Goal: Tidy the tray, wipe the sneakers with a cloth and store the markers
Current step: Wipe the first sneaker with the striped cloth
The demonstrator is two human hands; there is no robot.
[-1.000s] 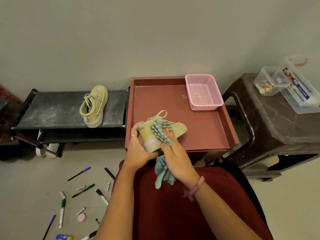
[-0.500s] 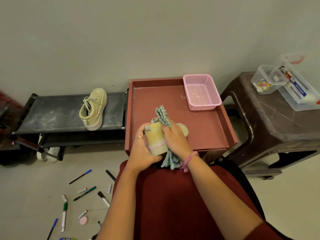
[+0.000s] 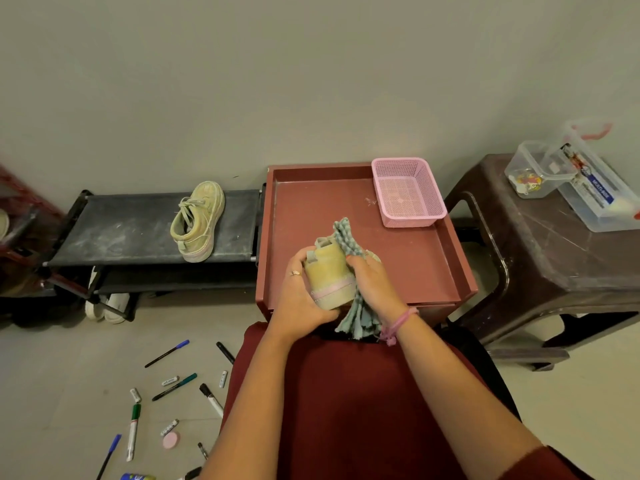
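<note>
Sneaker [image 3: 329,275] toe hidden behind cloth [image 3: 349,237]; marker [image 3: 138,476] cut by bottom edge.

Two yellow-green sneakers: one [image 3: 198,221] on the black shoe rack at left, one [image 3: 329,275] at frame centre. One checked cloth [image 3: 349,240], one pink mesh basket [image 3: 408,192], one red tray [image 3: 460,258]. Two clear plastic boxes [image 3: 540,168] at upper right. Roughly a dozen pens and markers [image 3: 133,429] lower left.
</note>
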